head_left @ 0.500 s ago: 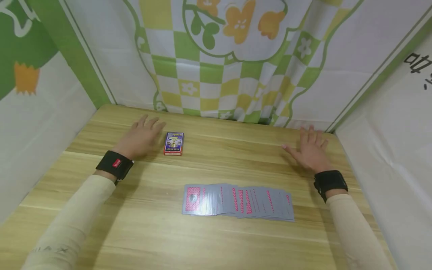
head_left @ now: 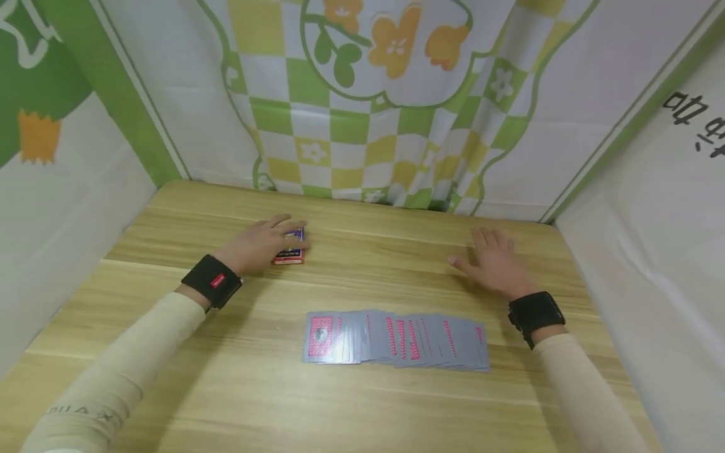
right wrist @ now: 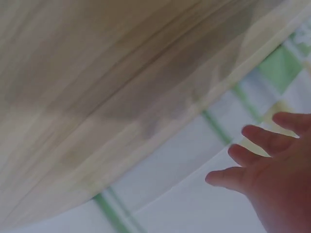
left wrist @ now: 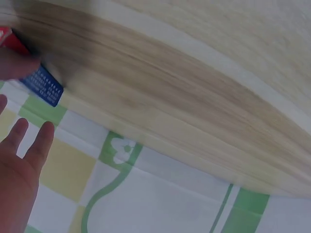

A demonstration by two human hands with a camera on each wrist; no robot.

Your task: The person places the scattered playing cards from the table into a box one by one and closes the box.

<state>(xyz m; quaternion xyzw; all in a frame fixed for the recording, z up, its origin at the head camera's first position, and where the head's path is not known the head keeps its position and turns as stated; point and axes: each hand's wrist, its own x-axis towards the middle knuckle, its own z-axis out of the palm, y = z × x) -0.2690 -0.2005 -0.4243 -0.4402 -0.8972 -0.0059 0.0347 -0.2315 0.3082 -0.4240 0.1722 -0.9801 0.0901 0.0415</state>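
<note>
My left hand point(head_left: 256, 246) is over the blue and red playing-card box point(head_left: 291, 254), its outstretched fingers covering part of the top. In the left wrist view, the thumb overlaps the box point(left wrist: 44, 86), while the other fingers point(left wrist: 41, 141) are spread apart from it. Over the right back part of the table, my right hand point(head_left: 497, 265) has its fingers extended and thumb out to the side, with nothing in its grasp. A row of overlapping playing cards point(head_left: 321, 336), red-patterned backs up, lies fanned across the middle of the table.
The wooden table point(head_left: 362, 415) has rounded back corners. A green, yellow and white checked curtain point(head_left: 351, 135) hangs along its back edge. White cloth walls point(head_left: 646, 251) stand at both sides.
My left hand has moved right, from beside the card box to over it. The right hand has shifted left and slightly nearer. The fanned cards lie as before.
</note>
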